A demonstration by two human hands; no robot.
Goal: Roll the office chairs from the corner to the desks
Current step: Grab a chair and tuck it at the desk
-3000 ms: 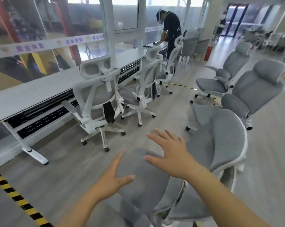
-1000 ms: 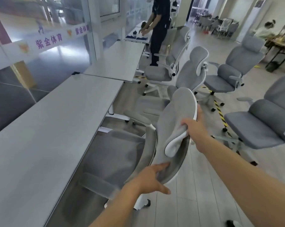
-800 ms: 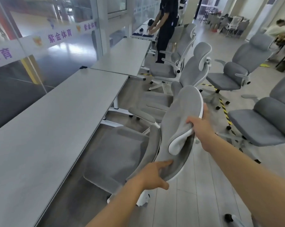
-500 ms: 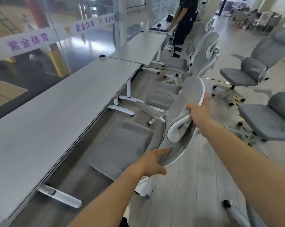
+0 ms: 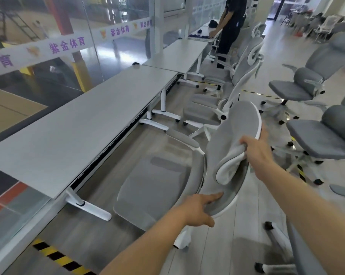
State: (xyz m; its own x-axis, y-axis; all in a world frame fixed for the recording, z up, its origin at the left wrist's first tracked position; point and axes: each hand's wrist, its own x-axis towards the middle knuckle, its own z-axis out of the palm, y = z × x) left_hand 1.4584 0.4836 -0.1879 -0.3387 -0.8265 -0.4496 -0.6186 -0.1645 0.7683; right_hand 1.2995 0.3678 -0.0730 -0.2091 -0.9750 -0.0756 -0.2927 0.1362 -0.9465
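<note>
A grey office chair [image 5: 155, 187] with a white frame stands in front of me, its seat facing the long grey desk [image 5: 84, 124]. The seat's front edge is close to the desk's edge. My right hand [image 5: 255, 149] is closed on the chair's grey headrest near the top of the backrest. My left hand [image 5: 199, 210] grips the lower rim of the backrest, fingers pressed on the fabric. One chair caster shows below the backrest; the rest of the base is hidden.
Two more grey chairs [image 5: 217, 108] sit at the desks further along. Loose grey chairs [image 5: 318, 133] stand on the right, another's base at bottom right. A person in dark clothes [image 5: 231, 30] stands at the far desk. Glass wall on the left; hazard tape [image 5: 58, 259] on the floor.
I have rolled the chair from the open floor to the desk; over the last second it has moved a little further in, with both hands keeping their hold.
</note>
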